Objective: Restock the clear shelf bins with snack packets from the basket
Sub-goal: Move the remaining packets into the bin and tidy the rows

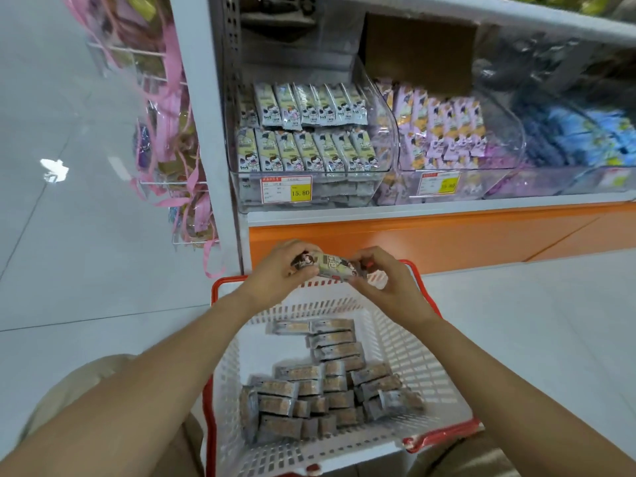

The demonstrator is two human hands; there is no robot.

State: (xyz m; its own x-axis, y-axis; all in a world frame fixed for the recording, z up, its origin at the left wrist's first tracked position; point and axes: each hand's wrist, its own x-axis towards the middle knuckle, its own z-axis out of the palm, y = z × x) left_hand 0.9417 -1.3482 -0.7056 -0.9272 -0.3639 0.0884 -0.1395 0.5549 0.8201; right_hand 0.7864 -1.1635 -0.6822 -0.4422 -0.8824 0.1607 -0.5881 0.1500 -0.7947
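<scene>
Over the far rim of the white basket (426, 366) both hands hold one cream snack packet (328, 266) lengthwise. My left hand (280, 270) grips its left end and my right hand (382, 280) pinches its right end. Several grey-and-tan packets (320, 394) lie loose on the basket floor. On the shelf above, the leftmost clear bin (385, 132) is filled with two rows of matching cream packets (309, 139) standing on edge.
A second clear bin (506, 156) holds purple packets; a third further right holds blue ones (592, 136). Price labels (285, 189) are on the bin fronts. An orange base panel (447, 242) runs under the shelf. A wire rack (165, 132) with pink-ribboned bags hangs left.
</scene>
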